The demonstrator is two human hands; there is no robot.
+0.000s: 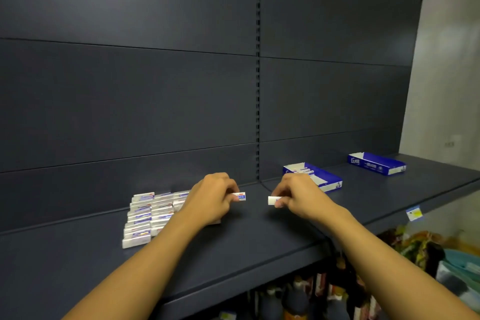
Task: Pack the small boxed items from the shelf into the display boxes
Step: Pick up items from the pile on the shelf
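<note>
Several small white boxed items with blue labels lie in rows (148,215) on the dark shelf (233,249) at the left. My left hand (213,197) pinches one small box (240,196) just right of that pile. A little to the right, my right hand (298,197) pinches another small white box (273,200). Behind my right hand stands a blue display box (327,180) with several items in it. A second blue display box (376,163) sits farther right near the back panel; its contents are hidden.
The dark back panel (155,99) rises right behind the shelf. A price tag (414,213) hangs on the shelf's front edge at the right. Bottles (298,301) and packaged goods (415,244) fill the lower shelf below.
</note>
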